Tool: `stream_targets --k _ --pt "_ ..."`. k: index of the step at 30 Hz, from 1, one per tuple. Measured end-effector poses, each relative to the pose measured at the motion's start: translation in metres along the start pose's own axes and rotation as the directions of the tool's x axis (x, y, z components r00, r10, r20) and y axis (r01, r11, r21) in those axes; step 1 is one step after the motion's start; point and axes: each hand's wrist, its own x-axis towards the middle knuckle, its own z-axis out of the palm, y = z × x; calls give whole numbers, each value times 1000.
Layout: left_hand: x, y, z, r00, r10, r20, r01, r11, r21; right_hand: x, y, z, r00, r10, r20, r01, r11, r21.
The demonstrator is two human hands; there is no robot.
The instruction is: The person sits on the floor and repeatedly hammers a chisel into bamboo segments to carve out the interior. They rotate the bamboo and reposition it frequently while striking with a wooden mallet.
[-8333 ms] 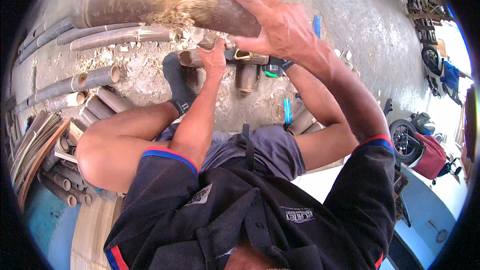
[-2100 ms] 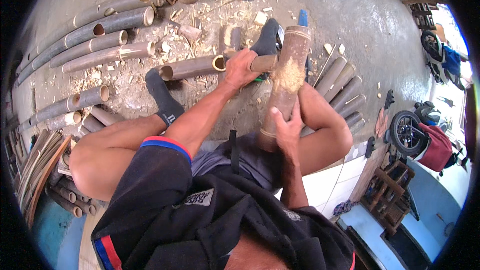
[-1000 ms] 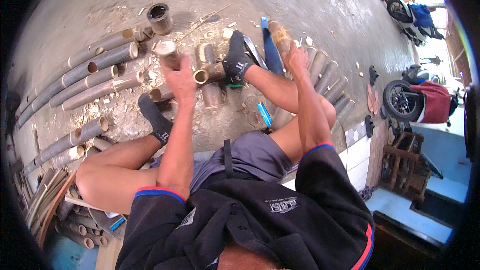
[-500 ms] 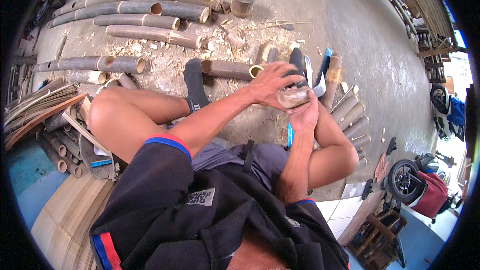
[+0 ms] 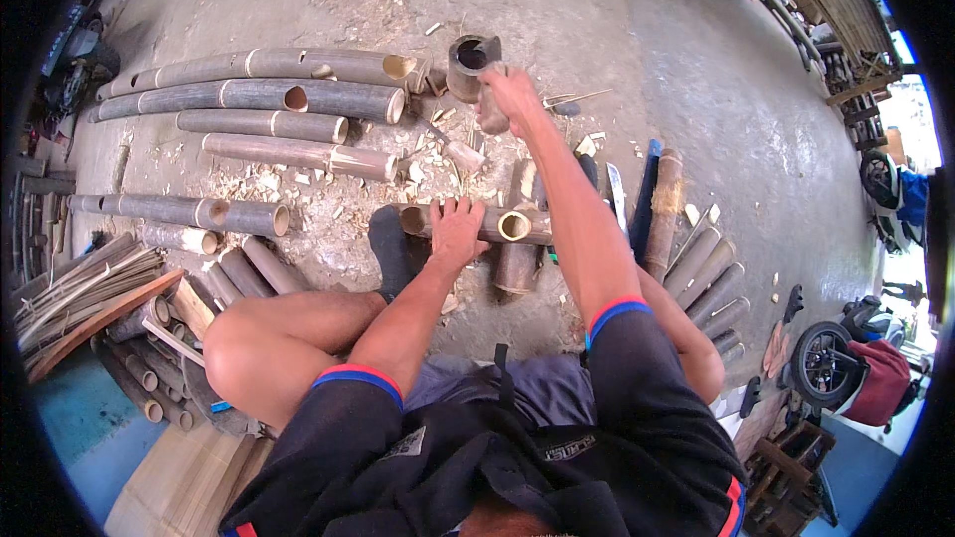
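Observation:
My left hand (image 5: 457, 231) lies over a bamboo tube (image 5: 529, 226), its fingers reaching across the top and the thumb on the near side. That tube has cut holes and rests across another short bamboo piece (image 5: 515, 267). Farther out, my right hand (image 5: 511, 99) is closed around a short, greyish-brown bamboo piece (image 5: 490, 117), slightly blurred. It is right beside an upright bamboo cup (image 5: 462, 78) with a dark opening. The fingers hide part of the held piece, and I cannot tell whether it touches the cup.
Long bamboo poles (image 5: 259, 99) with cut holes lie at the far left, among wood chips (image 5: 264, 179). Near my right leg are a blade-like tool (image 5: 616, 194), a dark blue strip (image 5: 645, 189) and several bamboo tubes (image 5: 701, 264). Split strips (image 5: 75, 288) are piled left; a motorbike wheel (image 5: 828, 363) is right.
My hands have parted. The left went from the short bamboo piece to the bamboo tube near my foot. The right carried the short piece away from me, up to the cup.

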Motion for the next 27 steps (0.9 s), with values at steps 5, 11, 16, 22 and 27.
stream_targets --k 5,11,16,22,27 --pt "4 10 -1 999 27 -26 -28 999 -39 70 15 -6 996 59 -62 -66 992 -105" --pt "-4 -11 6 999 -33 -43 32 999 -33 -46 24 3 990 -111 -82 132 932 337" --pt "6 -1 7 1000 4 13 -4 1000 -4 -171 63 -66 990 80 -117 -38 944 327" --pt "8 -4 3 993 10 121 -10 1000 -3 -266 121 -56 944 252 -211 -138 887 440" --pt "11 -2 4 992 86 88 -87 996 -1 -264 165 -29 914 315 -256 -170 869 465"
